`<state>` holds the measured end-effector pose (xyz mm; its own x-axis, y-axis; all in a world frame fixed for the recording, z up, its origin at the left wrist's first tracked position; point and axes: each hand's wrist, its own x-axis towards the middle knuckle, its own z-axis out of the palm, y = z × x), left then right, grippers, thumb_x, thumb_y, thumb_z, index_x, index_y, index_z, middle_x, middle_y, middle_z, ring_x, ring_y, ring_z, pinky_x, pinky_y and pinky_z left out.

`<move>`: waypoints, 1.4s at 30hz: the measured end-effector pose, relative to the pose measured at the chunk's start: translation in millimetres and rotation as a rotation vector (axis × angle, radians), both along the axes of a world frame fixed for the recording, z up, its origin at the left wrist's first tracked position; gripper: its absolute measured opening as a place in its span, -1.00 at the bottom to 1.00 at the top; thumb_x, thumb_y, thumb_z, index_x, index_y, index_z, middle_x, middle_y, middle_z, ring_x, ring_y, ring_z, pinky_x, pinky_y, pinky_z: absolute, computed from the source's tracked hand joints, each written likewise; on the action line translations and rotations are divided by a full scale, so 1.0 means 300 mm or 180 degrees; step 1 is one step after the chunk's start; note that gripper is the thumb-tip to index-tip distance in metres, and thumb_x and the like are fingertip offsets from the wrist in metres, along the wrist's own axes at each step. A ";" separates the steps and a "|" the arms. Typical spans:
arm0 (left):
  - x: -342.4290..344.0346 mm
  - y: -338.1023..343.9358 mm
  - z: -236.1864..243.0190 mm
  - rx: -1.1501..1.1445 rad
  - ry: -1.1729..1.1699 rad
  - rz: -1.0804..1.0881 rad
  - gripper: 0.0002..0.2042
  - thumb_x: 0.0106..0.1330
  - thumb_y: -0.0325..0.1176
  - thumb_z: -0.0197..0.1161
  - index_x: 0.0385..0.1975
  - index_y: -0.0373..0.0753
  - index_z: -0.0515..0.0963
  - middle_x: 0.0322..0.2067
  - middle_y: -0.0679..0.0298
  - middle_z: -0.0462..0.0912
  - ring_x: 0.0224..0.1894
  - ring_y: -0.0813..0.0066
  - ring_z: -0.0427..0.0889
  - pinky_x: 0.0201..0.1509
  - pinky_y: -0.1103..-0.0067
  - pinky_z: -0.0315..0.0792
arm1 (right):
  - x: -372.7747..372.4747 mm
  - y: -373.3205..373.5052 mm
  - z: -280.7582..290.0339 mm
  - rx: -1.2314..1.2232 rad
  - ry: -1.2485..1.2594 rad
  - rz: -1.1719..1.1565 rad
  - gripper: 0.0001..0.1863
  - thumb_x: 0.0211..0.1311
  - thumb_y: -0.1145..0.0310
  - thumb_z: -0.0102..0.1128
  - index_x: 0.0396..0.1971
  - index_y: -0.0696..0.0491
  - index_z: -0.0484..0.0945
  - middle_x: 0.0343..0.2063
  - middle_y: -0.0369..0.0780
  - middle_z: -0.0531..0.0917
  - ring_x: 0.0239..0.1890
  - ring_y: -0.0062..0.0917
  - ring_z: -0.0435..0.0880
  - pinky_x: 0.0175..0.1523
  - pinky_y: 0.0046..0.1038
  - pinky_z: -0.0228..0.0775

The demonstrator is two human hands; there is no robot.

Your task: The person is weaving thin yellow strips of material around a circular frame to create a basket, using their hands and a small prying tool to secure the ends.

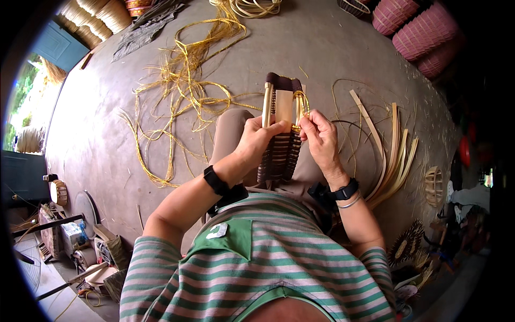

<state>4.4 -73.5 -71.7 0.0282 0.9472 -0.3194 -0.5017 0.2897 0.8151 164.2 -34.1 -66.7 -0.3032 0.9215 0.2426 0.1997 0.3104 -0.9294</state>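
A small, narrow woven basket (280,155), dark brown with pale wooden strips, rests tilted over my lap between the knees. My left hand (252,142) grips its left side, with the thumb laid across the pale flat piece in the middle. At the basket's right edge, my right hand (322,134) pinches a shiny gold cord (306,102) between thumb and fingertips. The cord loops up along the pale strips near the dark brown wrapped end (284,80). The fingers of my left hand beneath the basket are hidden.
Tangled gold cord (189,53) spreads over the floor ahead and to the left. Flat pale strips (396,139) fan out at the right. Pink baskets (426,32) are stacked at the far right. Tools and a round disc (86,209) lie at the left.
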 end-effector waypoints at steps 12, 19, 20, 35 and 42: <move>-0.007 0.046 -0.064 0.0025 -0.0168 -0.0306 -0.73 0.30 -0.20 0.14 -0.33 -0.35 0.54 -0.46 0.34 0.56 -0.47 0.65 0.51 -0.40 0.68 0.40 | -0.047 0.012 0.008 0.1250 -0.1010 0.0129 -0.80 0.16 0.43 0.17 -0.57 0.16 0.38 -0.60 -0.14 0.44 -0.57 -0.20 0.44 -0.48 -0.32 0.26; -0.034 0.074 -0.028 0.0199 0.0405 -0.0324 -0.61 0.33 -0.05 0.08 -0.26 -0.34 0.42 -0.46 0.37 0.47 -0.36 0.67 0.41 -0.29 0.64 0.34 | -0.104 0.012 -0.007 0.1605 -0.1644 -0.0079 -0.85 0.16 0.40 0.15 -0.53 0.11 0.42 -0.58 -0.13 0.49 -0.56 -0.19 0.52 -0.48 -0.28 0.35; -0.035 0.083 -0.020 0.0306 0.0733 -0.0303 -0.62 0.33 -0.06 0.08 -0.25 -0.35 0.42 -0.46 0.36 0.47 -0.35 0.66 0.41 -0.28 0.64 0.34 | -0.115 0.013 -0.003 0.1667 -0.1722 -0.0098 -0.85 0.16 0.40 0.15 -0.51 0.11 0.42 -0.59 -0.12 0.49 -0.57 -0.20 0.52 -0.47 -0.28 0.36; -0.002 0.118 -0.153 -0.0126 0.1692 0.0348 -0.63 0.31 -0.12 0.11 -0.32 -0.40 0.40 -0.52 0.22 0.50 -0.45 0.53 0.46 -0.39 0.53 0.39 | -0.099 0.024 0.001 0.2344 -0.2059 0.0809 -0.93 -0.08 0.60 0.06 -0.51 0.16 0.45 -0.53 -0.17 0.44 -0.49 -0.29 0.55 -0.45 -0.34 0.39; -0.030 0.077 -0.150 -0.0277 0.0618 0.0767 -0.53 0.38 0.03 -0.05 -0.37 -0.37 0.44 -0.50 0.20 0.52 -0.46 0.40 0.49 -0.37 0.49 0.39 | -0.081 0.067 0.019 0.2126 -0.1733 0.1375 -0.84 -0.06 0.61 0.05 -0.44 0.11 0.54 -0.53 -0.20 0.42 -0.49 -0.34 0.51 -0.40 -0.36 0.40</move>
